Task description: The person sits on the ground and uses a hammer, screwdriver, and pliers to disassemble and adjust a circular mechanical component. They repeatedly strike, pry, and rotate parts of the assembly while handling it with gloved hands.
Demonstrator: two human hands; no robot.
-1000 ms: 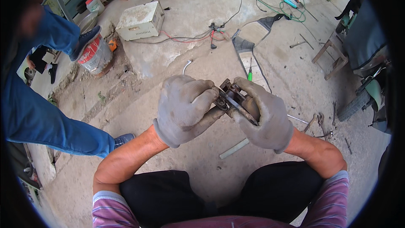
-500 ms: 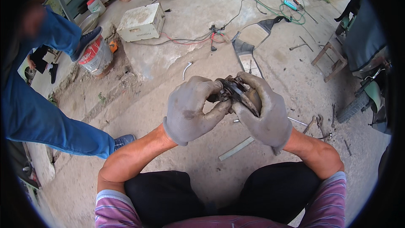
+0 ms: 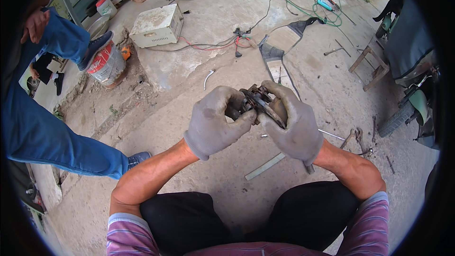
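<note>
Between my two gloved hands is a dark, greasy metal machine part (image 3: 262, 103) with a round rim, held up over the concrete. My left hand (image 3: 213, 122), in a soiled grey glove, grips its left side with thumb and fingers. Around the right side, the fingers and thumb of my right hand (image 3: 296, 125) are wrapped. The palms and gloves cover much of the part, so its exact kind is unclear. Beneath the hands, a flat pale strip (image 3: 265, 166) and a thin metal rod (image 3: 332, 134) lie on the ground.
A person in blue jeans (image 3: 61, 132) stands at left, one foot on a red-and-white bucket (image 3: 108, 64). Ahead are a cream metal box (image 3: 156, 26), cables and a strap-like mat (image 3: 280, 42). Pliers-like tools (image 3: 359, 141), a T-handle wrench (image 3: 337, 49), a wooden stool (image 3: 372, 68) and a motorbike wheel (image 3: 397, 119) are right.
My hands and the part have shifted and turned slightly, the right hand moving a little left. The standing person's hand at upper left has come into clearer view.
</note>
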